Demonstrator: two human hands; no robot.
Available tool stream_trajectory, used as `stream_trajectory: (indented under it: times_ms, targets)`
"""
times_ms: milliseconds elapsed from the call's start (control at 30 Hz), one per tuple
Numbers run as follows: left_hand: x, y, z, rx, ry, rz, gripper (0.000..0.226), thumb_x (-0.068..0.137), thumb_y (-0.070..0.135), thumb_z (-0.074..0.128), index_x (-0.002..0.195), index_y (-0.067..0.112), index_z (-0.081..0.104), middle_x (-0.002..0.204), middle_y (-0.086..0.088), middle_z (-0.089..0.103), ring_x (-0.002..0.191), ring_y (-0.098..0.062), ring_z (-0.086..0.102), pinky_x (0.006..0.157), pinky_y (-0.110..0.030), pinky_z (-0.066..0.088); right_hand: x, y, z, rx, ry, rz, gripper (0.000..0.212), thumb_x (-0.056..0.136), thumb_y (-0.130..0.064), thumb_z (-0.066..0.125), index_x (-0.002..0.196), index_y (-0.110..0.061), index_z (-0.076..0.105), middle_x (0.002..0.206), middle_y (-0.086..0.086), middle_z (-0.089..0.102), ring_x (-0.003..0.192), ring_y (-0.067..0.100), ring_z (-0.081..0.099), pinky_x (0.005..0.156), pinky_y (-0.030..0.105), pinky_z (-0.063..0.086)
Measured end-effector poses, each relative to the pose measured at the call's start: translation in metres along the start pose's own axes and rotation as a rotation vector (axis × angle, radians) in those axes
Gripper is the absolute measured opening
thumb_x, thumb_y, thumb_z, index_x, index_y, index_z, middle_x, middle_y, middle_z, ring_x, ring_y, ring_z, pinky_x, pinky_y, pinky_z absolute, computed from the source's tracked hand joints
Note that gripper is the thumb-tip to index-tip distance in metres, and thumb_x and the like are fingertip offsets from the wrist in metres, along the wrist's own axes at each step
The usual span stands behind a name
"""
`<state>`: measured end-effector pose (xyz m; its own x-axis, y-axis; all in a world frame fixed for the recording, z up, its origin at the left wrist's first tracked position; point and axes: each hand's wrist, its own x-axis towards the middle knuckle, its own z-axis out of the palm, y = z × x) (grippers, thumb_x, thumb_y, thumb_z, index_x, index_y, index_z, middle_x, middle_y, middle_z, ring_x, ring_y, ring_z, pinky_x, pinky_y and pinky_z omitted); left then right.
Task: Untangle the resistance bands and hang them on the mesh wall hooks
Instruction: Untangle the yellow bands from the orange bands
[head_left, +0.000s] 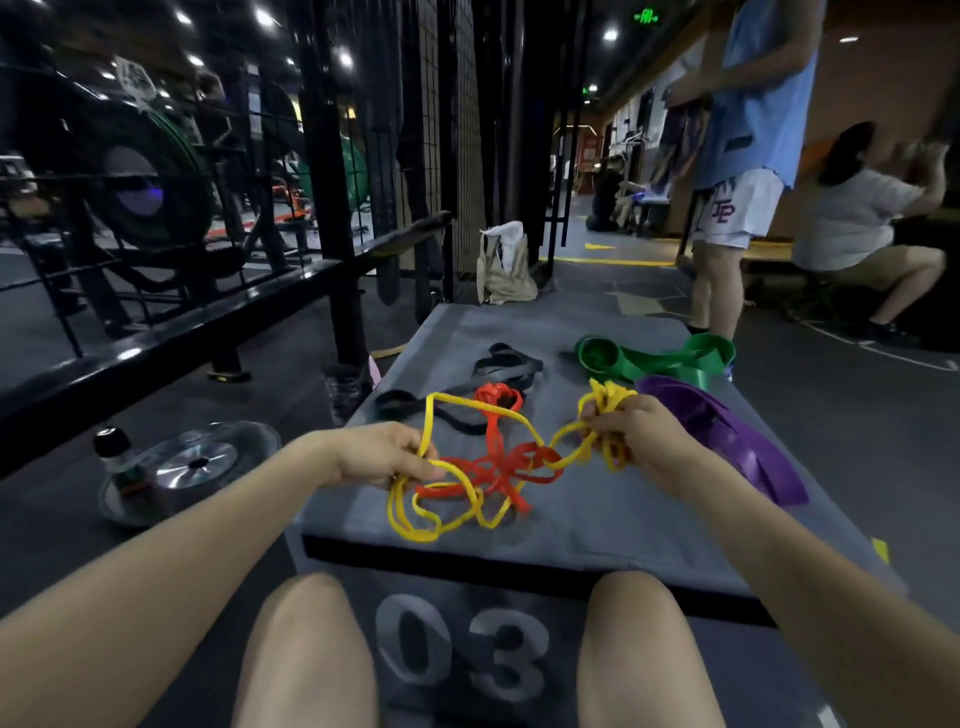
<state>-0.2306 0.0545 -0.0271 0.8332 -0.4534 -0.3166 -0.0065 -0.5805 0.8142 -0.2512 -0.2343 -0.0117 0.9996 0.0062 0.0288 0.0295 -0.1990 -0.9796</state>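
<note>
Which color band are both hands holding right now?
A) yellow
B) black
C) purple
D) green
A: the left hand and the right hand each have a grip on loops of the yellow band, which is knotted up with the red band; the purple band, green band and black band lie untouched on the box.

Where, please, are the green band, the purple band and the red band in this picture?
green band (655, 360), head view, on its flat middle strap.
purple band (727, 439), head view, on its broad middle.
red band (501, 463), head view, on its knotted centre.
</note>
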Motion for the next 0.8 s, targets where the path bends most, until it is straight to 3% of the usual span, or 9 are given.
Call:
stream_trajectory:
  times_ms: [67, 200, 333, 400, 500, 600, 700, 733, 800]
  targets:
    - [-0.001, -0.01, 0.02, 0.001, 0.002, -0.024, 0.025, 0.083, 0.039, 0.064, 0.081, 0.017, 0.055, 0.071, -0.002, 0.047, 0.057, -0.008, 0.042, 0.049, -0.016, 0.031, -0.009, 0.018, -0.002, -0.13, 0.013, 0.072, 0.026, 0.085, 0.003, 0.054, 0.061, -0.006, 0.055, 0.036, -0.004, 0.053, 0.03, 0.005, 0.043, 0.033, 0.013, 0.028]
    - [0.0, -0.03, 0.058, 0.12, -0.008, -0.041, 0.027, 0.088, 0.037, 0.06, 0.069, 0.019, 0.055, 0.061, 0.003, 0.039, 0.051, -0.006, 0.038, 0.049, -0.015, 0.036, -0.019, 0.06, -0.007, -0.457, 0.04, 0.173, 0.031, 0.083, -0.006, 0.06, 0.053, -0.007, 0.053, 0.029, -0.006, 0.044, 0.024, 0.003, 0.034, 0.033, 0.016, 0.03]
    - [0.007, -0.04, 0.079, 0.111, 0.117, -0.048, 0.041, 0.088, 0.041, 0.06, 0.06, 0.017, 0.043, 0.054, 0.004, 0.028, 0.05, -0.01, 0.029, 0.045, -0.018, 0.028, -0.023, 0.089, -0.008, -0.593, 0.086, 0.195, 0.034, 0.083, -0.01, 0.06, 0.051, -0.01, 0.047, 0.044, 0.001, 0.044, 0.027, 0.005, 0.035, 0.047, 0.025, 0.034]
    - [0.009, -0.041, 0.088, 0.078, 0.147, -0.056, 0.046, 0.089, 0.048, 0.055, 0.061, 0.015, 0.037, 0.05, 0.005, 0.026, 0.047, -0.012, 0.024, 0.044, -0.021, 0.024, -0.029, 0.096, -0.004, -0.618, 0.099, 0.145, 0.033, 0.084, -0.01, 0.059, 0.053, -0.009, 0.048, 0.042, -0.004, 0.043, 0.03, 0.005, 0.037, 0.049, 0.024, 0.035]
    - [0.012, -0.037, 0.104, -0.069, 0.161, -0.075, 0.048, 0.09, 0.052, 0.049, 0.062, 0.013, 0.044, 0.049, 0.002, 0.04, 0.044, -0.012, 0.022, 0.045, -0.024, 0.021, -0.043, 0.092, 0.005, -0.424, 0.045, 0.002, 0.022, 0.085, 0.003, 0.057, 0.063, 0.005, 0.055, 0.056, 0.001, 0.043, 0.037, 0.0, 0.042, 0.043, 0.011, 0.034]
    - [0.013, -0.023, 0.121, -0.227, 0.142, -0.171, 0.048, 0.091, 0.056, 0.042, 0.08, 0.013, 0.061, 0.073, -0.007, 0.067, 0.045, -0.01, 0.026, 0.045, -0.023, 0.023, -0.053, 0.081, 0.019, -0.121, -0.088, -0.005, 0.007, 0.085, 0.002, 0.061, 0.083, 0.008, 0.064, 0.061, 0.003, 0.054, 0.041, -0.004, 0.049, 0.045, 0.009, 0.039]
    - [0.019, -0.013, 0.138, -0.47, 0.043, -0.193, 0.045, 0.092, 0.061, 0.032, 0.103, 0.029, 0.062, 0.091, -0.003, 0.072, 0.044, -0.007, 0.047, 0.039, -0.017, 0.021, -0.055, 0.079, 0.033, 0.068, -0.202, 0.037, 0.005, 0.086, -0.004, 0.062, 0.088, -0.006, 0.066, 0.068, 0.006, 0.065, 0.056, 0.008, 0.059, 0.052, 0.016, 0.047]
    - [0.024, -0.013, 0.142, -0.574, 0.023, -0.177, 0.042, 0.093, 0.06, 0.03, 0.105, 0.034, 0.061, 0.09, 0.0, 0.071, 0.049, -0.007, 0.058, 0.036, -0.015, 0.022, -0.054, 0.08, 0.037, 0.085, -0.222, 0.032, 0.008, 0.087, -0.004, 0.061, 0.092, -0.002, 0.067, 0.074, 0.009, 0.067, 0.063, 0.013, 0.061, 0.06, 0.021, 0.05]
    - [0.031, -0.01, 0.146, -0.741, 0.023, -0.174, 0.045, 0.089, 0.064, 0.033, 0.094, 0.033, 0.064, 0.077, 0.003, 0.067, 0.051, -0.007, 0.056, 0.035, -0.016, 0.026, -0.054, 0.081, 0.043, 0.079, -0.262, 0.001, 0.018, 0.087, -0.002, 0.06, 0.101, 0.009, 0.063, 0.089, 0.019, 0.065, 0.079, 0.025, 0.06, 0.078, 0.038, 0.05]
